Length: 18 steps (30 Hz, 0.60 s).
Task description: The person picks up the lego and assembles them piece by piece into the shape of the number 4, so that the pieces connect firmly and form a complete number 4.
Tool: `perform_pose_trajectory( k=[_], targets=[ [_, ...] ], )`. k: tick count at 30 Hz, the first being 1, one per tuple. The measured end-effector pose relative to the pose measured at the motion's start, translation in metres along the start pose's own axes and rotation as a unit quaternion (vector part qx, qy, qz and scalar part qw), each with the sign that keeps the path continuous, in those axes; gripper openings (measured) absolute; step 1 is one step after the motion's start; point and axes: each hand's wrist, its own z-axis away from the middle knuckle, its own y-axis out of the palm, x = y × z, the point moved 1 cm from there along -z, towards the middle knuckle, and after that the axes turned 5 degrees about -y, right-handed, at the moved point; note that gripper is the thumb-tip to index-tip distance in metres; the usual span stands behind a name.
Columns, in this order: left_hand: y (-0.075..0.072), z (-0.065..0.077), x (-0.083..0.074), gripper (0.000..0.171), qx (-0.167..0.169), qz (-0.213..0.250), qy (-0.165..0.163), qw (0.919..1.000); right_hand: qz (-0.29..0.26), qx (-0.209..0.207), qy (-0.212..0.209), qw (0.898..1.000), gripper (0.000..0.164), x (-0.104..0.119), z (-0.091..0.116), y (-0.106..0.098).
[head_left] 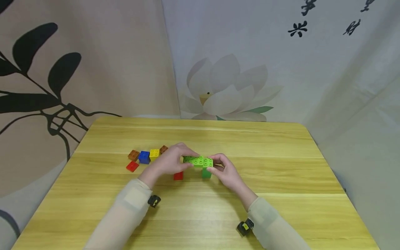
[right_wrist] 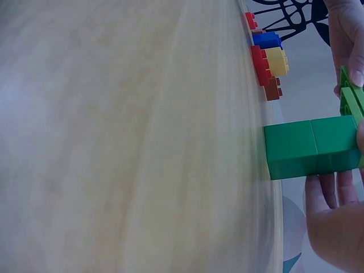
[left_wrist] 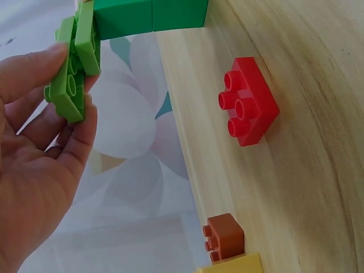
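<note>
My left hand [head_left: 172, 159] pinches a flat light green brick [left_wrist: 69, 91] between thumb and fingers. This brick overlaps a second light green brick [left_wrist: 86, 40]; whether they are pressed together I cannot tell. Beneath the second one is a stack of two dark green bricks [right_wrist: 310, 147], upright on the table or close to it. My right hand [head_left: 227, 172] grips the top of this stack from the right, with some fingers behind it. A flat red brick [left_wrist: 250, 102] lies near my left hand, partly covered by it in the head view.
Left of my left hand are a brown brick [head_left: 133, 155], a blue brick [head_left: 144, 157], a yellow brick [head_left: 154, 154], another brown brick [head_left: 163, 149] and another flat red brick [head_left: 132, 166]. They lie on the wooden table [head_left: 200, 215]. A printed curtain [head_left: 125, 69] hangs behind its far edge.
</note>
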Motion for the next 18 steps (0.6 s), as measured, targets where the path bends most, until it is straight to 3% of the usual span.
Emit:
perform_pose_trajectory(
  k=[18],
  targets=[
    [0.0,0.0001,-0.0022,0.033,0.007,0.005,-0.033,0.9994,-0.008,0.002,-0.003,1.0,0.033,-0.0003,-0.0001,0.001]
  ],
)
